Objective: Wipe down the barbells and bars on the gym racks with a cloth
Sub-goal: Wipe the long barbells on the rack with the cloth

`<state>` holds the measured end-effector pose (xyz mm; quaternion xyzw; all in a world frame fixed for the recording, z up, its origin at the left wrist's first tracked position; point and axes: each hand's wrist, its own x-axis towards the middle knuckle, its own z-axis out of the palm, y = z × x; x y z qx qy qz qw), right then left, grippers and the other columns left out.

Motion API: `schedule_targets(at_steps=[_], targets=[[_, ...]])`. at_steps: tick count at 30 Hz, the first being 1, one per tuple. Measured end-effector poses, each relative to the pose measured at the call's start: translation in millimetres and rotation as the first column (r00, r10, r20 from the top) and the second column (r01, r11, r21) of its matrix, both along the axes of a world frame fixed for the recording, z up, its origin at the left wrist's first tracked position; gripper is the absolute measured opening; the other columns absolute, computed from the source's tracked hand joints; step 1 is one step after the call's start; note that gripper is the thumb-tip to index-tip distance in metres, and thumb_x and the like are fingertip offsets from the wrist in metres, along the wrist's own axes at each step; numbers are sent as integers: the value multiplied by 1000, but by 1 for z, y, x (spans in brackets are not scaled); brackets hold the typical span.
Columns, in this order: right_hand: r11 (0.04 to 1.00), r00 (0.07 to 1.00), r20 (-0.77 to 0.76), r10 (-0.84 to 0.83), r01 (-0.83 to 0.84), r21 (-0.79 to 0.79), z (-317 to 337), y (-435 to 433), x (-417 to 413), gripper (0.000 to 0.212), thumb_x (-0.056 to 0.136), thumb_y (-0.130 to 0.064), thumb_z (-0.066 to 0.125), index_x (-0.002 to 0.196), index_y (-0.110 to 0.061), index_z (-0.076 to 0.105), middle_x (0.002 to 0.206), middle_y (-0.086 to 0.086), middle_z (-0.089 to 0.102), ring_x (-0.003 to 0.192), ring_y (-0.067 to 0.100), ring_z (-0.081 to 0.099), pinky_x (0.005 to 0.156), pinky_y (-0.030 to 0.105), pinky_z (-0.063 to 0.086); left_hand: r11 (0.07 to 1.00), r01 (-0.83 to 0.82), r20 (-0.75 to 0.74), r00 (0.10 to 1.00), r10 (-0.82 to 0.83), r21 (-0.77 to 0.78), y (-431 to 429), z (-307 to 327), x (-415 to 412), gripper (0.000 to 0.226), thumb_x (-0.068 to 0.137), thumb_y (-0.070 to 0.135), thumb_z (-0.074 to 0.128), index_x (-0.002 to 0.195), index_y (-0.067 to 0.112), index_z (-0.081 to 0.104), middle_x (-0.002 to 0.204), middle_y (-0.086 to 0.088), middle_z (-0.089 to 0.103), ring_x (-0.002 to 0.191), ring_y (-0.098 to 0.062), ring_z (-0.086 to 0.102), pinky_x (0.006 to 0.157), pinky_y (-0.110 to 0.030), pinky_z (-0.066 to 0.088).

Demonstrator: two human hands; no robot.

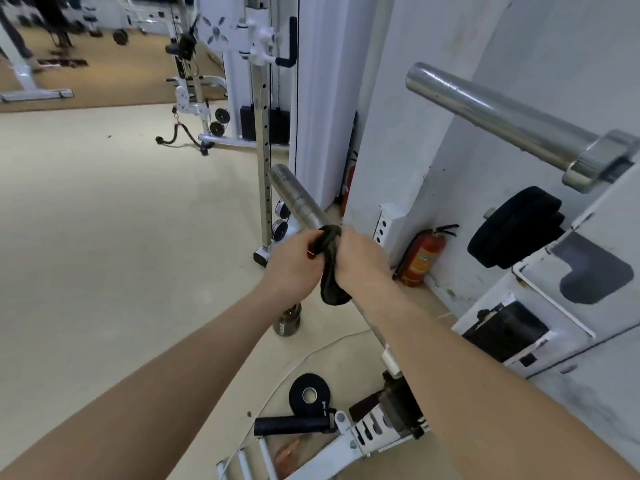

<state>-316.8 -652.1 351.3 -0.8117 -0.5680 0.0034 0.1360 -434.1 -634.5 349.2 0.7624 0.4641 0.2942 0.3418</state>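
Hands: left hand [294, 265] and right hand [360, 261] clamp dark cloth [330, 268] | around bar [298, 199]

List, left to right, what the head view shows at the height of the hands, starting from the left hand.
left hand → cloth → right hand → fire extinguisher → black weight plates

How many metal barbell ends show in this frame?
2. The centre bar end, where left hand and right hand grip the dark cloth; the upper bar end on the rack at right. More may be hidden.
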Motion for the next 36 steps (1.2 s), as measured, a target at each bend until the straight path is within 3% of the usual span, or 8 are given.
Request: schedule_targets(at_steps=[6,11,15,17,25,28,31,36], targets=[[990,963,-241,123,-135,-35,5,37,10,31,104,-30,33,105,-12,58,103,11,64,94,32,58,78,40,46,979,-26,-24,999,32,203,18,-4,-4,10,88,15,53,82,18,61,70,14,52,70,-6,47,60,-16,35],[934,993,0,117,-110,-340,34,-6,37,29,102,-34,41,118,-23,62,103,8,56,95,29,54,85,41,50,984,117,-30,993,-114,134,17,-3,-8,14,82,11,62,87,22,70,74,12,63,74,-8,59,69,-24,50],[986,990,134,38,-59,158,79,-39,27,26,100,-17,48,119,-21,66,97,8,56,86,23,52,71,33,45,987,162,444,884,-148,7,25,20,-2,46,79,-10,64,77,35,66,74,19,67,74,-3,64,71,-13,50],[960,975,221,31,-90,265,91,-59,22,21,94,-9,57,109,-15,69,87,8,60,77,22,52,66,33,46,971,231,473,850,-230,56,29,27,2,55,74,-19,61,74,36,66,72,21,68,74,-1,64,71,-13,49],[927,999,-11,46,-47,-373,51,-100,18,21,104,-34,38,105,-20,52,87,-1,57,83,19,60,77,36,51,838,387,-80,918,-387,386,27,28,-1,42,62,-6,42,70,21,74,88,21,62,91,-10,56,76,-8,35],[941,995,-98,24,-55,-333,40,-105,17,19,103,-35,42,114,-23,50,92,1,62,89,22,62,78,34,49,832,493,-88,869,-488,255,12,33,0,35,76,12,47,97,28,70,101,16,67,99,-5,56,85,-18,42],[958,996,-89,32,-56,-282,44,-103,18,25,101,-32,46,122,-20,53,103,4,65,94,22,61,78,35,49,637,722,-398,686,-609,270,-1,18,14,41,84,44,60,122,29,57,114,15,63,108,-6,54,92,-31,45],[922,1000,-3,3,-4,-387,45,-102,14,28,101,-37,45,118,-15,46,108,3,60,97,21,60,78,31,46,492,739,-583,670,-460,460,22,-1,11,39,91,44,46,119,25,65,116,12,68,112,-10,61,92,-32,50]])
